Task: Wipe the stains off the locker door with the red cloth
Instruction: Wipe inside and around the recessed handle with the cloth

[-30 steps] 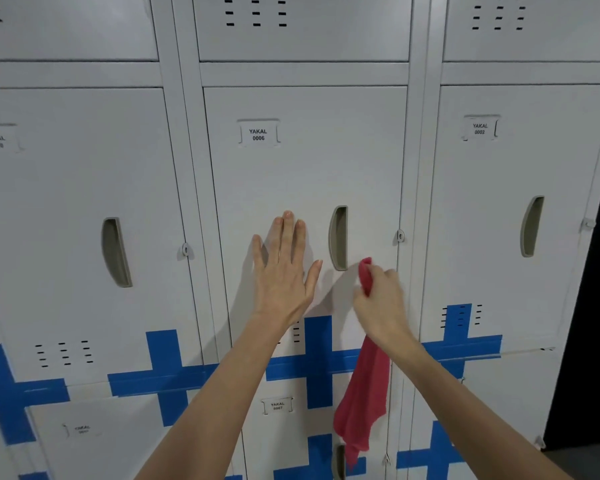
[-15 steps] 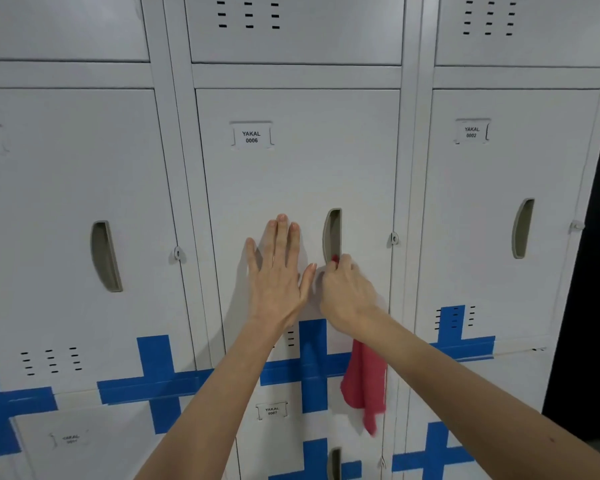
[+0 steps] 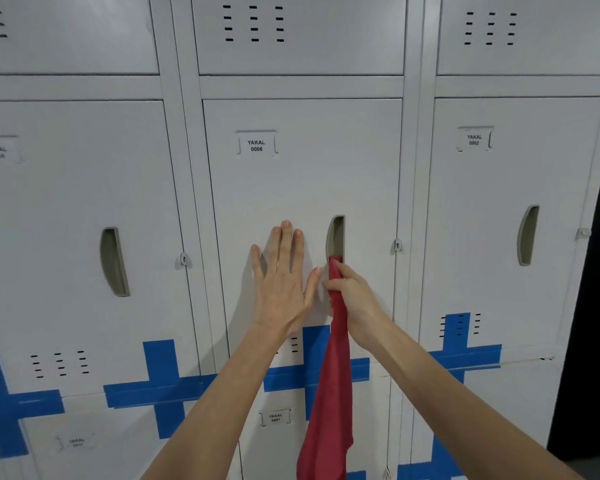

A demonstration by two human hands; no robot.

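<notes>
Grey-white painted metal lockers [image 3: 66,202] fill the view, several columns wide, each door with a recessed handle, vent slots and a small label plate.

Item 1: locker door [image 3: 309,174], middle column, labelled "YAKAL 0006" on its label plate [image 3: 256,145]. Shut. No stains can be made out on it at this sharpness.

Item 2: blue tape [image 3: 160,386], laid in crosses over the seams between this row of doors and the row below, across all columns in view.

Item 3: left arm, bare, rising from the bottom edge towards the middle door. Left hand [image 3: 281,285] lies flat against the door panel, palm to the metal, 4 fingers together and pointing up, thumb spread to the right; the grip is released, grasping nothing.

Item 4: right arm, bare, entering from the lower right corner. Right hand [image 3: 352,296] is clenched just beside the left thumb, knuckles outward; the grip is closed around the upper part of the cloth.

Item 5: red cloth [image 3: 329,410], gathered into a narrow band within the fist. Its top end pokes above the hand and touches the bottom of the recessed handle [image 3: 336,237]; the rest hangs loose in front of the door, down across the tape to the bottom edge of view.

Item 6: hasp [image 3: 398,244], at the door's right edge, level with the handle.
</notes>
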